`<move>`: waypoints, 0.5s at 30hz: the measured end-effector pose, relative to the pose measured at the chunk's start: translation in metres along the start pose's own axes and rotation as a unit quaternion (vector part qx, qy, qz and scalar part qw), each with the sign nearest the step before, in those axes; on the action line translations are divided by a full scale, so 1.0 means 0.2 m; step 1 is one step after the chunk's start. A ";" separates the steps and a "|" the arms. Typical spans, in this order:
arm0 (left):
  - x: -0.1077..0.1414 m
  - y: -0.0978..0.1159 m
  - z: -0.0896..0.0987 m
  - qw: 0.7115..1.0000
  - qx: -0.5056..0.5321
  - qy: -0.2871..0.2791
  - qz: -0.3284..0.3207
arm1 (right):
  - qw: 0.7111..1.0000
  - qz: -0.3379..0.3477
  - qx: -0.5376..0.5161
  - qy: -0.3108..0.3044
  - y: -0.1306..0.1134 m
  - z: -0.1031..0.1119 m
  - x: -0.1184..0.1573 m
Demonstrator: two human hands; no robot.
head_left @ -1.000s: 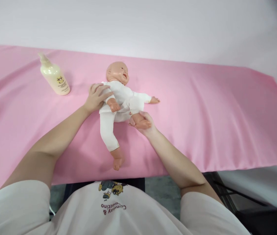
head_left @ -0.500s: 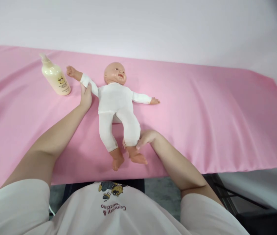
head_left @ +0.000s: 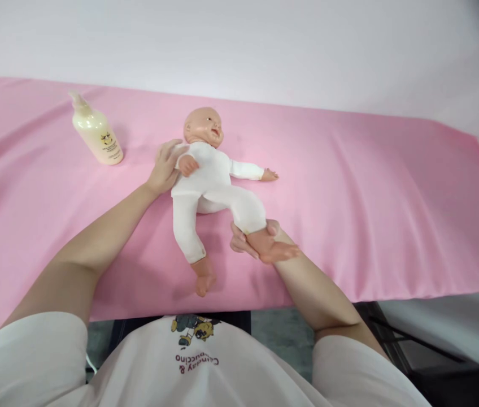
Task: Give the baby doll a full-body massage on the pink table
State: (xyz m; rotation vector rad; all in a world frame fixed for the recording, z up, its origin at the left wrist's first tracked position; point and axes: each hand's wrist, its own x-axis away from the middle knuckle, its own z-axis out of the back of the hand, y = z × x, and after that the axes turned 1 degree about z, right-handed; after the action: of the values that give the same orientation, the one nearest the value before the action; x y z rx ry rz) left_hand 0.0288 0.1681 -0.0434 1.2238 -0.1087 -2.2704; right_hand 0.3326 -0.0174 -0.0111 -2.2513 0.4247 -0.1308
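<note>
A baby doll (head_left: 209, 169) with a white cloth body lies on its back, its head toward the far side. My left hand (head_left: 167, 167) is wrapped round the doll's arm on the left, which is folded over its chest. Under the doll's lower leg on the right, my right hand (head_left: 245, 238) grips near the ankle, with the leg bent out to the right. The doll's other leg rests on the cloth, and its other arm stretches out to the right.
A pale yellow pump bottle (head_left: 99, 135) stands at the upper left on the pink cloth (head_left: 349, 203). Beyond the cloth is a white surface (head_left: 265, 51). The cloth's near edge runs just in front of my shirt (head_left: 197, 367).
My left hand has moved right, folding the doll's arm in from its outstretched position onto the chest. My right hand has swung the doll's leg up and to the right.
</note>
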 end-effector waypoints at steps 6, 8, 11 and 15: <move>-0.02 0.08 0.00 0.994 -0.053 -0.074 -0.063 | 0.959 0.109 0.034 0.258 -0.02 0.01 -0.09; -0.02 0.09 0.00 0.994 -0.048 -0.081 -0.053 | 0.953 0.100 0.039 0.284 -0.02 0.02 -0.09; -0.03 0.09 0.01 0.997 -0.010 -0.075 -0.018 | 0.966 0.118 0.048 0.224 -0.01 0.01 -0.07; -0.03 0.05 0.02 0.998 0.052 0.008 0.044 | 0.990 0.122 0.034 0.067 0.01 0.00 -0.02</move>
State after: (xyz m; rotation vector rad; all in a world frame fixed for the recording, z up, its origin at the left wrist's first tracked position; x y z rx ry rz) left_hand 0.0322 0.1627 -0.0338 1.2638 -0.2714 -2.2029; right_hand 0.3273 -0.0171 -0.0118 -2.1116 0.7520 -0.1685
